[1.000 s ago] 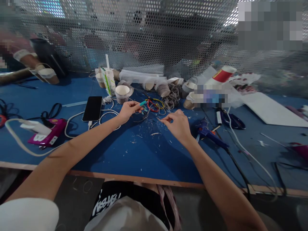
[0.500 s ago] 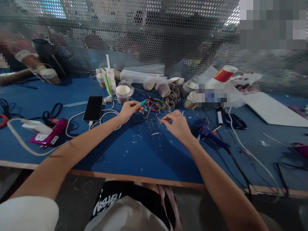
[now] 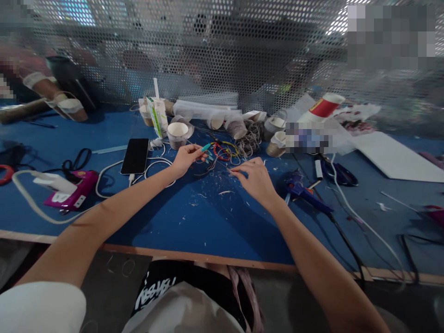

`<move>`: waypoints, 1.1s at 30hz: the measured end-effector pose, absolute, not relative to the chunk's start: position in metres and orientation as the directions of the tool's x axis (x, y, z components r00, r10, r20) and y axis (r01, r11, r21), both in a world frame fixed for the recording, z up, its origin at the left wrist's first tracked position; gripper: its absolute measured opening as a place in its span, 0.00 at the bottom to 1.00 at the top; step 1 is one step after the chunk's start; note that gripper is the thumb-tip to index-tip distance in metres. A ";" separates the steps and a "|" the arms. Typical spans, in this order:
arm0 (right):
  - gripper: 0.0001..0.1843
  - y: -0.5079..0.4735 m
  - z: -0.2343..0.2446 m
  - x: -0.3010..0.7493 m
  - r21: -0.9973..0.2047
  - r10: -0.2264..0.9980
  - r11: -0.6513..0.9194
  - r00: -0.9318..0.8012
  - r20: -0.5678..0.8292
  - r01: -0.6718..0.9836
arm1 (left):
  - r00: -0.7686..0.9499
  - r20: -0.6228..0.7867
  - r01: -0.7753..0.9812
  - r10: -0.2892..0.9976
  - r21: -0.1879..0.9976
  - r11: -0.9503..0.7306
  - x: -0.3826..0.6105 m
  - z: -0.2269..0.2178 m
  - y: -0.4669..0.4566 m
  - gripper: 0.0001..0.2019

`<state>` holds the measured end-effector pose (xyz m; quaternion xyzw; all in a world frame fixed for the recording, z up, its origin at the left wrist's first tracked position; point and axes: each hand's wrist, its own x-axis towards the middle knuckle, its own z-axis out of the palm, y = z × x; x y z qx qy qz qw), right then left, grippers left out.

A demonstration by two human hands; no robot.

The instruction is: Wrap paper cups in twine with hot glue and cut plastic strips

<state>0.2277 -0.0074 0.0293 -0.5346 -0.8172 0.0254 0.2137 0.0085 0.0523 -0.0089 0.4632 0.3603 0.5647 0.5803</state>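
Note:
My left hand [image 3: 189, 158] is closed, with thumb and fingers pinched together around a slim teal-tipped thing [image 3: 206, 147] whose kind I cannot make out. A second teal part shows just below it. Across a small gap, my right hand [image 3: 252, 175] is closed in a pinch, thumb against forefinger. Something thin and greyish shows at its fingertips, too small to name. Thin grey cord [image 3: 222, 163] curls between the hands. Just behind lie a yellow-handled tool [image 3: 229, 147] and a red loop [image 3: 219, 151], partly covered by strands.
Behind the hands are paper cups [image 3: 178, 134], a drink carton [image 3: 157, 115] and a heap of grey cord [image 3: 251, 138]. A phone [image 3: 135, 156] and a purple power strip [image 3: 71, 189] lie left. To the right are a blue glue gun [image 3: 301, 189] and dark-handled scissors [image 3: 342, 175].
Both hands keep nearly the same pose and place. My right hand's fingers have shifted very slightly, and the whole view has moved a little.

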 end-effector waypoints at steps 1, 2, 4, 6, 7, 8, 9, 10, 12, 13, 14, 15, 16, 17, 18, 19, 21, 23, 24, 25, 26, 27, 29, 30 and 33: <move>0.08 -0.007 0.029 0.228 -0.279 0.888 0.420 -0.329 0.320 0.863 | 0.101 0.104 -0.322 0.989 0.944 -0.066 0.009 -0.008 0.052 0.08; 0.09 -0.008 0.029 0.228 -0.288 0.890 0.414 -0.318 0.325 0.864 | 0.099 0.101 -0.320 0.990 0.945 -0.065 0.009 -0.007 0.052 0.08; 0.08 -0.009 0.029 0.227 -0.299 0.890 0.408 -0.302 0.342 0.863 | 0.097 0.094 -0.315 0.991 0.947 -0.059 0.010 -0.006 0.051 0.08; 0.07 -0.010 0.029 0.226 -0.313 0.889 0.413 -0.304 0.343 0.855 | 0.096 0.089 -0.316 0.991 0.947 -0.055 0.010 -0.005 0.051 0.08; 0.07 -0.010 0.028 0.226 -0.321 0.889 0.419 -0.310 0.338 0.849 | 0.094 0.088 -0.318 0.992 0.947 -0.054 0.010 -0.005 0.050 0.08; 0.07 -0.010 0.028 0.226 -0.329 0.889 0.424 -0.317 0.331 0.844 | 0.093 0.088 -0.319 0.992 0.946 -0.054 0.010 -0.005 0.050 0.08; 0.07 -0.009 0.027 0.226 -0.335 0.889 0.428 -0.324 0.325 0.840 | 0.088 0.089 -0.321 0.992 0.945 -0.057 0.010 -0.004 0.050 0.08; 0.07 -0.009 0.026 0.226 -0.338 0.888 0.431 -0.328 0.321 0.837 | 0.085 0.091 -0.321 0.992 0.945 -0.059 0.010 -0.004 0.050 0.08; 0.07 -0.007 0.025 0.227 -0.336 0.889 0.432 -0.332 0.316 0.837 | 0.080 0.091 -0.314 0.993 0.947 -0.062 0.009 -0.004 0.050 0.08; 0.07 -0.006 0.024 0.227 -0.333 0.889 0.432 -0.333 0.316 0.838 | 0.079 0.092 -0.309 0.993 0.949 -0.063 0.009 -0.005 0.050 0.07; 0.07 -0.005 0.023 0.228 -0.328 0.888 0.433 -0.334 0.316 0.840 | 0.080 0.092 -0.305 0.993 0.950 -0.063 0.009 -0.005 0.050 0.07; 0.07 -0.004 0.023 0.228 -0.324 0.888 0.433 -0.335 0.317 0.841 | 0.082 0.092 -0.302 0.992 0.951 -0.064 0.009 -0.005 0.051 0.06; 0.08 -0.004 0.023 0.228 -0.321 0.887 0.433 -0.335 0.317 0.842 | 0.085 0.093 -0.303 0.992 0.951 -0.064 0.009 -0.006 0.051 0.06; 0.08 -0.004 0.023 0.227 -0.317 0.887 0.431 -0.333 0.320 0.845 | 0.087 0.095 -0.306 0.992 0.950 -0.064 0.009 -0.006 0.051 0.06; 0.08 -0.004 0.023 0.227 -0.315 0.888 0.427 -0.327 0.324 0.848 | 0.092 0.097 -0.311 0.991 0.948 -0.064 0.009 -0.006 0.051 0.06; 0.08 -0.005 0.024 0.226 -0.314 0.889 0.421 -0.319 0.328 0.851 | 0.094 0.097 -0.313 0.991 0.947 -0.063 0.009 -0.006 0.051 0.06; 0.08 -0.006 0.025 0.226 -0.321 0.893 0.405 -0.295 0.340 0.856 | 0.097 0.092 -0.308 0.991 0.950 -0.058 0.009 -0.006 0.051 0.06; 0.08 -0.007 0.027 0.227 -0.336 0.896 0.390 -0.269 0.354 0.857 | 0.101 0.081 -0.297 0.992 0.954 -0.048 0.009 -0.006 0.051 0.06; 0.08 -0.008 0.027 0.227 -0.341 0.896 0.385 -0.259 0.359 0.857 | 0.104 0.075 -0.295 0.992 0.955 -0.041 0.009 -0.007 0.051 0.06; 0.07 -0.008 0.028 0.227 -0.343 0.897 0.381 -0.253 0.363 0.859 | 0.108 0.070 -0.299 0.992 0.954 -0.035 0.009 -0.007 0.051 0.06; 0.07 -0.008 0.027 0.228 -0.341 0.897 0.378 -0.249 0.366 0.861 | 0.113 0.068 -0.308 0.991 0.951 -0.030 0.009 -0.007 0.051 0.06; 0.07 -0.007 0.026 0.228 -0.337 0.895 0.378 -0.247 0.371 0.862 | 0.117 0.068 -0.318 0.991 0.948 -0.028 0.009 -0.007 0.052 0.06; 0.07 -0.006 0.023 0.227 -0.330 0.888 0.384 -0.247 0.389 0.862 | 0.120 0.070 -0.336 0.990 0.942 -0.026 0.008 -0.008 0.052 0.06; 0.08 -0.006 0.022 0.226 -0.330 0.883 0.393 -0.251 0.398 0.859 | 0.121 0.069 -0.339 0.990 0.940 -0.024 0.008 -0.007 0.052 0.06; 0.09 -0.007 0.026 0.226 -0.339 0.851 0.451 -0.282 0.443 0.826 | 0.103 0.053 -0.341 0.993 0.940 -0.015 0.008 -0.006 0.052 0.07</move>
